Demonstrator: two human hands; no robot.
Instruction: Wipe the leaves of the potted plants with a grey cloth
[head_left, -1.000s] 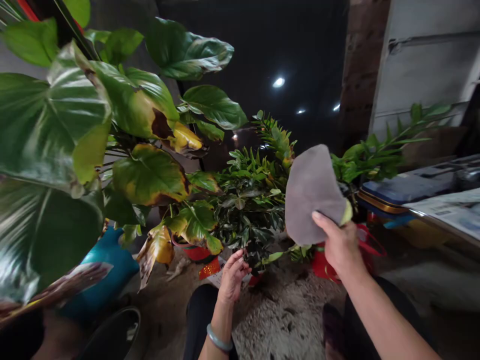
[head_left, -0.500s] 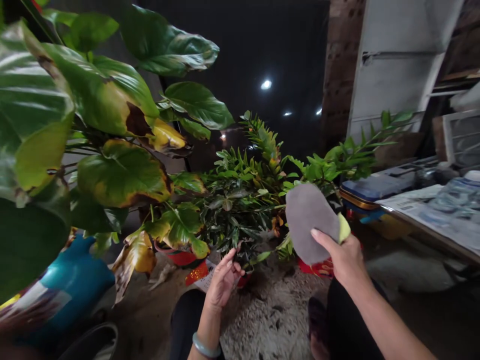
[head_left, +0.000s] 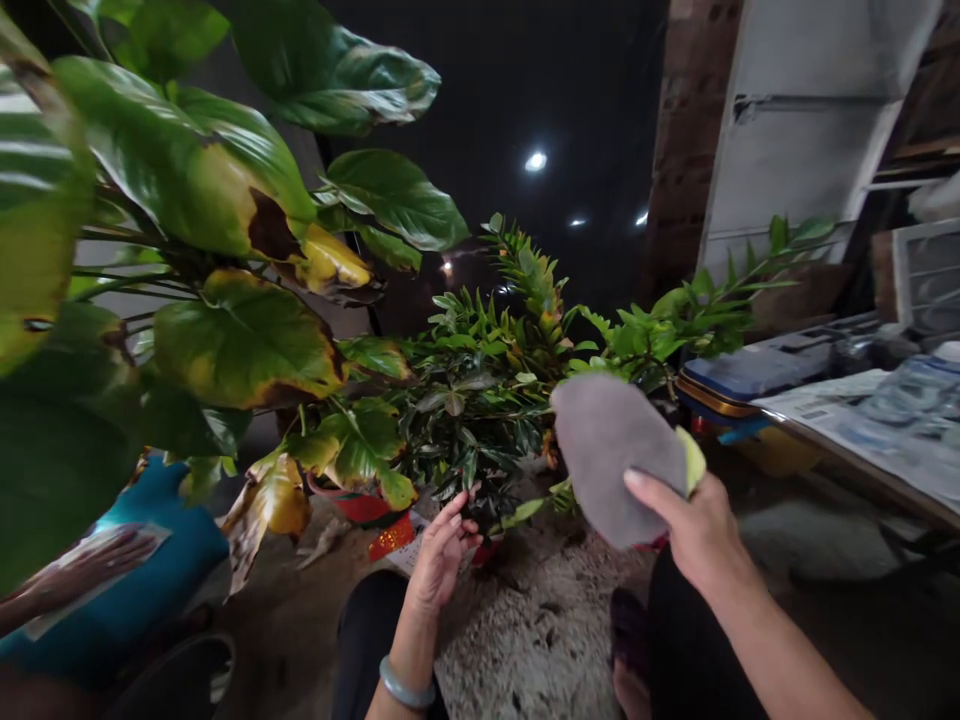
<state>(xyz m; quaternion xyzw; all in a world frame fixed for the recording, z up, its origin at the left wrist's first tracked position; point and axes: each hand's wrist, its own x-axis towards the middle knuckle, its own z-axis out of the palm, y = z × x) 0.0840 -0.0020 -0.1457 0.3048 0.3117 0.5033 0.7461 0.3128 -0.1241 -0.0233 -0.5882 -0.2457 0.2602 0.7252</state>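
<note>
My right hand (head_left: 694, 530) is closed on a grey cloth (head_left: 607, 450) with a yellow-green edge, held up in front of the small-leaved potted plant (head_left: 487, 400). My left hand (head_left: 442, 550), with a pale bangle on the wrist, reaches toward the lower leaves of that plant; its fingers are loosely curled and apart, and nothing shows in them. A big-leaved plant (head_left: 187, 250) with yellowing, brown-edged leaves fills the left side.
Red pots (head_left: 360, 508) stand on the rough concrete ground (head_left: 525, 640). A blue container (head_left: 127, 590) sits low on the left. To the right a table (head_left: 862, 440) carries newspaper and a blue-lidded box (head_left: 742, 380). My dark-trousered knees are below.
My right hand lowered the cloth from above the plant to level with its leaves. The view swung slightly right. My left hand stayed near the lower leaves.
</note>
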